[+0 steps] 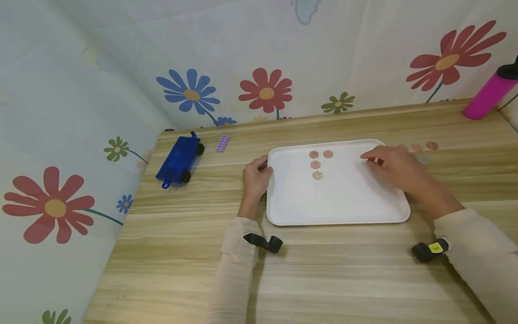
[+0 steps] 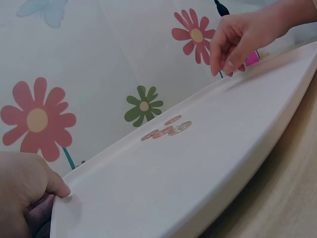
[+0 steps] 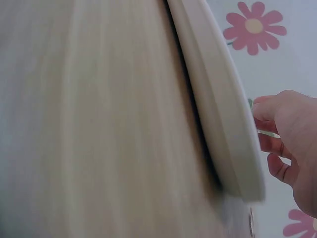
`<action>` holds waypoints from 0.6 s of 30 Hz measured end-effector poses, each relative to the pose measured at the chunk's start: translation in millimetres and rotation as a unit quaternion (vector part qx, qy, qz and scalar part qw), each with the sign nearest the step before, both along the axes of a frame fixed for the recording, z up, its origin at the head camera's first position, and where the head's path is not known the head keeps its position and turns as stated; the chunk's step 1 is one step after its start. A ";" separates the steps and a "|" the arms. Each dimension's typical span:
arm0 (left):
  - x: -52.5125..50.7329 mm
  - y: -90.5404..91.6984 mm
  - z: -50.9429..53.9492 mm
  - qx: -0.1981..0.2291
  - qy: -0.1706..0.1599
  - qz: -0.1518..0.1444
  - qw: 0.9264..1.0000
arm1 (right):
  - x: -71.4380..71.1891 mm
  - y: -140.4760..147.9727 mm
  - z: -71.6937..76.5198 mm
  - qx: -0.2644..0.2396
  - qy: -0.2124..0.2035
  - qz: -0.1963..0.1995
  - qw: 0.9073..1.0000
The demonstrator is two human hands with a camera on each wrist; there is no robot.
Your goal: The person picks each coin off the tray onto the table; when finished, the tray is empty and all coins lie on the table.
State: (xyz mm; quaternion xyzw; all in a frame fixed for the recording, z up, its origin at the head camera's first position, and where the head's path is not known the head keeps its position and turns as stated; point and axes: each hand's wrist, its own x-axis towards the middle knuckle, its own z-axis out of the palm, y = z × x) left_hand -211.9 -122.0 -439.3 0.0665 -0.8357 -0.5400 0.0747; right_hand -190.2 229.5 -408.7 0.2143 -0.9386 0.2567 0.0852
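Note:
My left hand (image 1: 257, 179) grips the left edge of the white tray (image 1: 336, 204), thumb on the rim; the left wrist view shows the thumb of that hand (image 2: 22, 191) at the tray's corner (image 2: 133, 198). Three copper-coloured coins (image 1: 315, 165) and one yellowish coin (image 1: 317, 176) lie on the tray's upper middle. Over the tray's right part hovers my right hand (image 1: 398, 168), fingers loosely bent, with no coin visible in them. Just beyond it on the table are copper-coloured coins (image 1: 432, 145) and a silver coin (image 1: 423, 159), partly hidden by the hand.
A blue toy cart (image 1: 179, 159) with black wheels stands at the table's left back, beside a small purple brick (image 1: 222, 143). At the right back is a pink bottle (image 1: 487, 96) with a black top. A flower-patterned sheet hangs behind and left of the table (image 1: 323, 270).

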 end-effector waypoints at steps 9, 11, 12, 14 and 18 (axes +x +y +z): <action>0.3 1.2 1.0 0.000 -0.010 -0.002 1.000 | -16.4 -22.9 -9.5 -0.054 -0.076 0.019 0.995; 0.2 1.0 1.1 -0.003 -0.008 -0.002 1.000 | -19.5 -27.4 -9.9 -0.055 -0.084 0.021 0.995; 0.2 0.7 1.1 -0.004 -0.006 -0.002 1.000 | -20.9 -29.8 -10.1 -0.055 -0.090 0.021 0.994; 0.2 0.3 1.2 -0.006 -0.002 -0.002 1.000 | -24.0 -34.9 -10.3 -0.054 -0.102 0.020 0.993; 0.2 -0.7 1.1 -0.009 0.001 -0.003 1.000 | -29.5 -45.4 -10.0 -0.049 -0.128 0.005 0.991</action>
